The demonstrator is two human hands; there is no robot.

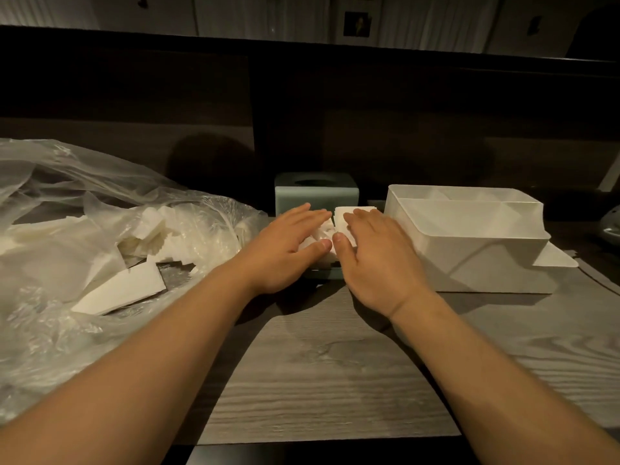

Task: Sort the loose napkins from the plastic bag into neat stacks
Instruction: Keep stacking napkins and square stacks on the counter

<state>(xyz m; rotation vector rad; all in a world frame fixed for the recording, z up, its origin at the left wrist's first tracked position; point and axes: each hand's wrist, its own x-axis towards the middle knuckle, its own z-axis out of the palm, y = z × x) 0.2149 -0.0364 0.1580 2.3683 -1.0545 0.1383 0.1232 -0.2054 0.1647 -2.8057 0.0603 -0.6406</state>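
Pressing a small stack of napkins (335, 229) on the tabletop (318, 364), the left hand (285, 253) and right hand (375, 260) are lying flat, grip apparently slack; most napkins are remaining loose in the plastic bag (84, 229).

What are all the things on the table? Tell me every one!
bag: one, clear plastic, left, lying open
loose napkins: many, white, inside the bag
napkin stack: one, white, centre, under both hands
tissue box: one, green, behind the stack
bin: one, white, right, with compartments
table: one, grey wood grain
left hand: one, fingers straight, presses the stack
right hand: one, fingers straight, presses the stack
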